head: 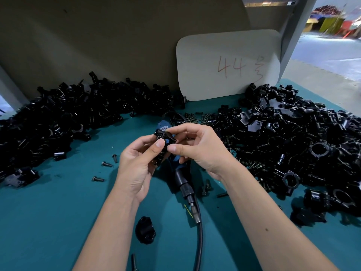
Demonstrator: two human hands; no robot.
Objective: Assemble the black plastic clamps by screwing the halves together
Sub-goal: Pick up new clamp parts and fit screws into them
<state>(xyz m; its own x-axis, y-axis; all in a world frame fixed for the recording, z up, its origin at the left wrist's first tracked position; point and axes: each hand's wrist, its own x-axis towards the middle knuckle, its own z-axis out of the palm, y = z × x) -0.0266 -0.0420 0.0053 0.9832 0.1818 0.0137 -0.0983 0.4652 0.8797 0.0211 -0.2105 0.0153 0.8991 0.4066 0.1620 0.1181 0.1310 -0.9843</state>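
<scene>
Left hand [141, 157] gripped a black clamp [163, 138] at frame centre, thumb over its lower face, fingers curled behind. Right hand [197, 148] pinched the same clamp from the right, thumb and forefinger on its upper edge. Whether a screw sat between those fingertips couldn't be told; too small and dark. Clamp was held up off the teal surface [58, 212], above the blue electric screwdriver [176, 163] lying just below the hands, its black cable [199, 241] running to the bottom edge.

Likely step: mating the two halves and seating a screw before driving. To do it well: line up the screw holes flush, keep the left grip steady so the halves don't slip, start the screw straight by fingertip, then take up the driver lying right underneath. A crooked start would risk stripping the plastic.

Loose screws [98, 179] lay left of the left wrist; more screws [201, 116] scattered just above the hands, within easy reach. Pile of clamp halves [68, 114] filled the left and upper left; another pile of parts [293, 133] filled the right, with what looked like assembled ring clamps [291, 179] on its lower side. One single black part [146, 232] lay between the forearms near bottom centre. White card marked 44 [228, 65] stood at upper centre-right.
</scene>
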